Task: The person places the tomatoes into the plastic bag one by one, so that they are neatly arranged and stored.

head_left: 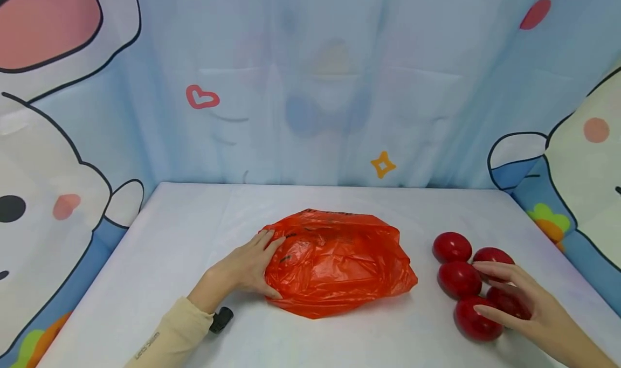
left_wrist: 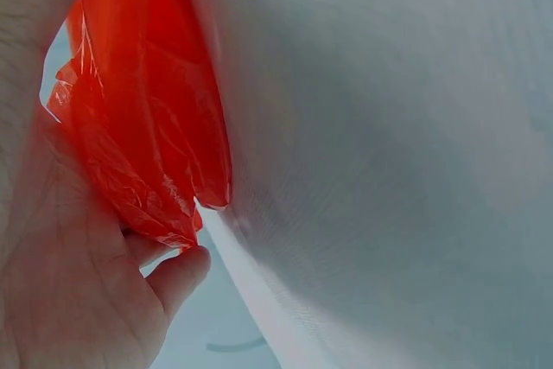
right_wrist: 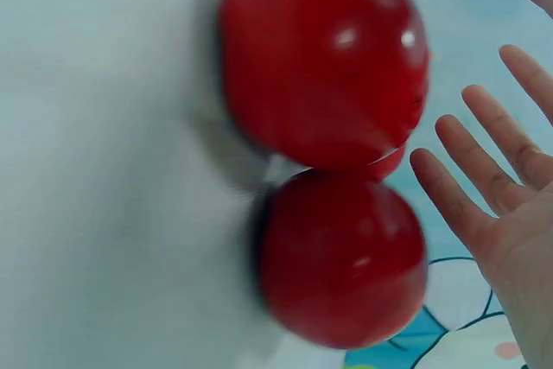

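A crinkled red plastic bag (head_left: pixel 339 265) lies flat on the white table (head_left: pixel 233 335). At its left end my left hand (head_left: pixel 249 265) grips the edge, thumb low and fingers on top. In the left wrist view, the curled fingers of that left hand (left_wrist: pixel 78 274) hold the bag's film (left_wrist: pixel 155 118). To the right sit several glossy, dark-red round things, apple-sized; their exact kind is unclear. My right hand (head_left: pixel 524 303) hovers over the nearest ones, fingers spread. In the right wrist view, its fingers are apart, beside a large red ball-like thing (right_wrist: pixel 324 58) and a lower one (right_wrist: pixel 341 257).
The round red things stand close together, one red round thing (head_left: pixel 452 247) at the back of the group. A curtain (head_left: pixel 301 88) with cartoon figures hangs behind the table. A small black device (head_left: pixel 221 320) sits at the left wrist.
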Available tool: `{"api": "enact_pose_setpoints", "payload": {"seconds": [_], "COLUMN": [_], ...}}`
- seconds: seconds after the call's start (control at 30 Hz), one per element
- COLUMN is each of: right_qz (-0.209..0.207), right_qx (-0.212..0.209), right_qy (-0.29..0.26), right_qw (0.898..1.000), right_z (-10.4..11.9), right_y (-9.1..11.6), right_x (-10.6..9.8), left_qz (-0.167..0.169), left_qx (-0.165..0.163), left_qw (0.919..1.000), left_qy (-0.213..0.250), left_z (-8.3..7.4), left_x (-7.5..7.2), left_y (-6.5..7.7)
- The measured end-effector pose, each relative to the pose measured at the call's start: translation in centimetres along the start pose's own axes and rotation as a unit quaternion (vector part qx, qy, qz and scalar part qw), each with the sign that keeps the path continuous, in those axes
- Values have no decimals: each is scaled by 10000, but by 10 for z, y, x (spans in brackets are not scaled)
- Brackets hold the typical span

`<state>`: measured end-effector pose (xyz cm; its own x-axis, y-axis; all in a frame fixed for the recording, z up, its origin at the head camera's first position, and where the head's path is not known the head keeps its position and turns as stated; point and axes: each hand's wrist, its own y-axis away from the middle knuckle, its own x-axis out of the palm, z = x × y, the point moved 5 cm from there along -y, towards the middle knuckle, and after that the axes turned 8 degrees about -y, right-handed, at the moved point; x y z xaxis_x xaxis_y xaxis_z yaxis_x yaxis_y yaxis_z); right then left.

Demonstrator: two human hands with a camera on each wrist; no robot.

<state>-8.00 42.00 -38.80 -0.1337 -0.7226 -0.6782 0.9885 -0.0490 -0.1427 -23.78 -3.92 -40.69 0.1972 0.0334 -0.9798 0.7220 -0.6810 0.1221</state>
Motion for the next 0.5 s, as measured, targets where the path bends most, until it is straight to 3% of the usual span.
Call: {"api": "enact_pose_setpoints", "payload": {"seconds": [0.2,0.5], "right_qz": [4,146], "right_qx": [304,217], "right_qy": [-157,103], "right_qw": [9994,9996], "right_z": [-14,-6], "right_y": [14,19], "right_x": [7,15], "left_qz": [-34,17], "left_qx": [30,-1], "left_qw": [10000,10000], "left_qy": [-18,23], "left_z": [-1,0], "left_x": [0,0], "left_y": [0,3]}}
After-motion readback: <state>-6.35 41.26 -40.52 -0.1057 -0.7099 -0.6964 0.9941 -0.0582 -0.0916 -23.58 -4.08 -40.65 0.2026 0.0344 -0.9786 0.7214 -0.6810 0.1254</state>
